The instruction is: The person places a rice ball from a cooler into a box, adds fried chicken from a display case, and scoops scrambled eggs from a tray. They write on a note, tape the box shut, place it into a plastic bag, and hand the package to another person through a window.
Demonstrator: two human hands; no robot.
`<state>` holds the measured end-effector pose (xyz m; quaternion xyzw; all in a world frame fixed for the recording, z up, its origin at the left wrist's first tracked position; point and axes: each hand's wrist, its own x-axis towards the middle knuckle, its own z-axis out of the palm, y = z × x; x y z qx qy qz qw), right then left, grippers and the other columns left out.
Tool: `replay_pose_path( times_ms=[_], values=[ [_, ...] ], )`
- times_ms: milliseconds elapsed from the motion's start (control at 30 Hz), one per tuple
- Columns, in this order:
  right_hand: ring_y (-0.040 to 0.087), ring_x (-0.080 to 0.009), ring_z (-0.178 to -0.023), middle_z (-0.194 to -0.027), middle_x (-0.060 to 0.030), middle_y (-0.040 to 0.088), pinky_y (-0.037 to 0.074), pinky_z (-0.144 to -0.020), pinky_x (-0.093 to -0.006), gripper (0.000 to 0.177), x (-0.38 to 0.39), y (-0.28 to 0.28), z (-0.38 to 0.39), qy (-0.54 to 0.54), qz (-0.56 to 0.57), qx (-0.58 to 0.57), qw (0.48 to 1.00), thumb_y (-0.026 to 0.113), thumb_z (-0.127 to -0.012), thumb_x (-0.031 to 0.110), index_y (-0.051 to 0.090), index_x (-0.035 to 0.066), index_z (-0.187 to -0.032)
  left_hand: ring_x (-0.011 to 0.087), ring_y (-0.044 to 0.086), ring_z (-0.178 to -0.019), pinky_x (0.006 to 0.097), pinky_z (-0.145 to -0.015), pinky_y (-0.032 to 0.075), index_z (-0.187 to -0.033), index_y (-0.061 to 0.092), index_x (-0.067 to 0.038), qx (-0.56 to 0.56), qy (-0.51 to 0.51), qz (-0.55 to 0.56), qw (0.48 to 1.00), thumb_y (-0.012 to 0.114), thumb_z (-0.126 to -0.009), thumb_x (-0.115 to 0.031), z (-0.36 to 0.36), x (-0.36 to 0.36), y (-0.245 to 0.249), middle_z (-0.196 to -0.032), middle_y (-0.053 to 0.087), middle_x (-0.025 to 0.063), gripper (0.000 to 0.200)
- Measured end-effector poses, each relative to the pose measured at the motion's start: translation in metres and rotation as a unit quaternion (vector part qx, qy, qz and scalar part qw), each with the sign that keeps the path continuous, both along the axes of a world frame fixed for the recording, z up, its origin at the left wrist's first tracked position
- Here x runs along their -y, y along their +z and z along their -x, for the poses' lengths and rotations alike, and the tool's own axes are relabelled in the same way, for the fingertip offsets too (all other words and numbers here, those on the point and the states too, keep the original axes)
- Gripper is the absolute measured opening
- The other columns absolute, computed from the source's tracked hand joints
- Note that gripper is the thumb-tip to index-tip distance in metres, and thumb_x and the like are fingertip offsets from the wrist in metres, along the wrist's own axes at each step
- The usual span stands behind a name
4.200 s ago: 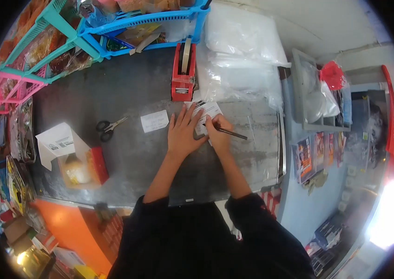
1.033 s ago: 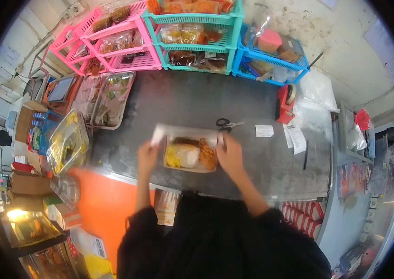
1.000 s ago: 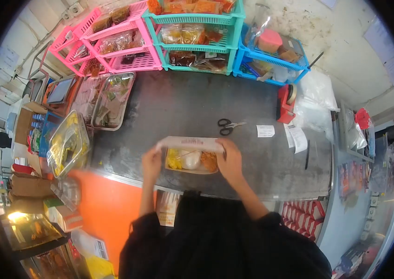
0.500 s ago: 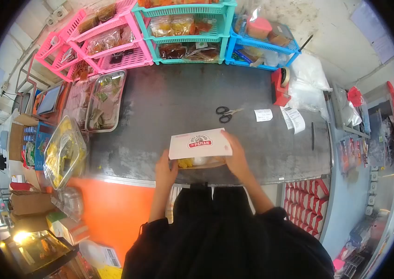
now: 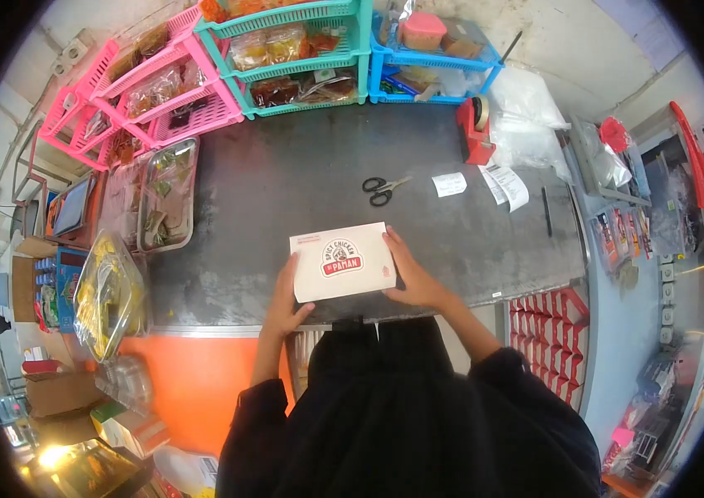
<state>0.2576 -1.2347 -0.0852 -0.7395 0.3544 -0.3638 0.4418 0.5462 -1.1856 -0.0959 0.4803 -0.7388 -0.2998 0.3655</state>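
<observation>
Left hand, right hand half-open around white box edges

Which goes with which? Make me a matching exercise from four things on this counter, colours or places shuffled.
1. food box
2. scissors
3. tape dispenser
4. pen

a. red, beside the blue rack
b. black, right of the receipts
c. white, between left hand and right hand
d. black-handled, beyond the box

Pairs: 1-c, 2-d, 3-a, 4-b

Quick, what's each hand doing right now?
Left hand: holding the left edge of the closed box.
Right hand: holding the box's right edge.
</observation>
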Motion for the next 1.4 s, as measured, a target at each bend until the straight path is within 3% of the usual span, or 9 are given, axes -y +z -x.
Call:
replay_pose_path(
  times_ms=[100, 433, 733, 867, 933, 1000, 1133, 1200, 1400],
  values=[
    [0.011, -0.0355, -0.136, -0.147, -0.0227, -0.004, 0.016, -0.108, -0.0395, 0.073, 0.004, 0.016, 0.006, 0.045, -0.034, -0.072, 0.996, 0.069, -0.073, 0.023, 0.034, 0.008, -0.136, 0.0377, 0.026, -0.129, 0.0426, -0.106, 0.020, -0.137, 0.022, 0.002, -0.017, -0.031, 0.001, 0.999, 0.056, -0.081, -0.028, -0.004, 0.010, -0.005, -0.143, 0.024, 0.0203, 0.072],
    [0.014, -0.0391, -0.134, -0.146, -0.0244, -0.005, 0.027, -0.105, -0.0389, 0.048, 0.016, 0.003, 0.057, -0.004, 0.029, -0.154, 0.988, 0.067, -0.074, 0.013, 0.057, 0.023, -0.120, 0.0371, 0.040, -0.115, 0.0428, -0.097, 0.032, -0.125, 0.051, -0.016, 0.073, -0.096, -0.050, 0.991, 0.059, -0.080, -0.027, 0.045, 0.061, -0.001, -0.129, 0.041, 0.0198, 0.047],
    [0.034, -0.0243, -0.129, -0.139, -0.0134, 0.035, 0.034, -0.101, -0.0358, 0.042, 0.034, 0.005, 0.101, 0.015, 0.233, -0.401, 0.885, 0.060, -0.081, 0.023, 0.053, 0.023, -0.122, 0.0226, 0.039, -0.124, 0.0404, -0.098, 0.036, -0.123, 0.051, -0.022, 0.381, -0.105, 0.157, 0.905, 0.060, -0.079, -0.028, 0.130, 0.062, 0.013, -0.134, 0.042, 0.0061, 0.046],
    [0.054, -0.0225, -0.107, -0.130, -0.0151, 0.044, 0.045, -0.082, -0.0326, 0.032, 0.091, 0.011, 0.139, -0.038, -0.067, -0.262, 0.962, 0.057, -0.083, 0.017, 0.057, 0.014, -0.114, 0.0195, 0.052, -0.112, 0.0304, -0.087, 0.047, -0.107, 0.060, -0.013, 0.260, -0.112, 0.223, 0.933, 0.065, -0.075, -0.017, 0.159, 0.078, 0.003, -0.117, 0.057, 0.0023, 0.033],
    [0.060, -0.0273, -0.077, -0.100, -0.0195, 0.058, 0.048, -0.066, -0.0339, 0.022, 0.136, 0.018, 0.154, -0.373, -0.188, -0.043, 0.908, 0.057, -0.082, 0.015, 0.062, 0.008, -0.102, 0.0217, 0.058, -0.102, 0.0322, -0.083, 0.049, -0.092, 0.065, -0.011, 0.176, -0.042, 0.183, 0.966, 0.069, -0.071, -0.015, 0.170, 0.074, -0.003, -0.104, 0.063, 0.0016, 0.022],
    [0.057, -0.0240, -0.066, -0.074, -0.0132, 0.057, 0.045, -0.058, -0.0330, 0.020, 0.188, 0.012, 0.167, -0.561, 0.149, -0.005, 0.814, 0.056, -0.082, 0.018, 0.062, 0.001, -0.092, 0.0220, 0.059, -0.101, 0.0317, -0.084, 0.049, -0.086, 0.066, -0.010, 0.165, 0.003, 0.157, 0.974, 0.071, -0.068, -0.013, 0.185, 0.071, 0.008, -0.101, 0.064, 0.0030, 0.019],
    [0.055, -0.0151, -0.068, -0.074, -0.0051, 0.055, 0.044, -0.056, -0.0292, 0.019, 0.241, -0.054, 0.187, -0.503, 0.042, -0.148, 0.850, 0.054, -0.085, 0.020, 0.061, 0.003, -0.091, 0.0210, 0.060, -0.098, 0.0373, -0.088, 0.046, -0.076, 0.065, -0.010, 0.139, 0.106, 0.094, 0.980, 0.075, -0.064, -0.014, 0.203, 0.069, 0.016, -0.098, 0.065, 0.0020, 0.016],
    [0.050, -0.0079, -0.060, -0.079, 0.0048, 0.053, 0.043, -0.057, -0.0246, 0.020, 0.234, -0.020, 0.177, -0.399, -0.331, 0.234, 0.823, 0.048, -0.091, 0.027, 0.056, 0.009, -0.087, 0.0206, 0.060, -0.097, 0.0411, -0.090, 0.043, -0.075, 0.065, -0.011, 0.159, 0.116, 0.092, 0.976, 0.075, -0.064, -0.015, 0.202, 0.069, 0.015, -0.098, 0.065, 0.0008, 0.015],
    [0.054, -0.0091, -0.083, -0.086, -0.0012, 0.054, 0.052, -0.065, -0.0241, 0.010, 0.196, -0.054, 0.165, -0.397, -0.174, 0.407, 0.804, 0.056, -0.087, 0.014, 0.053, 0.006, -0.083, 0.0182, 0.060, -0.097, 0.0463, -0.092, 0.040, -0.075, 0.065, -0.012, 0.149, 0.120, 0.073, 0.979, 0.074, -0.065, -0.018, 0.195, 0.073, 0.007, -0.100, 0.064, -0.0021, 0.015]
  ],
)
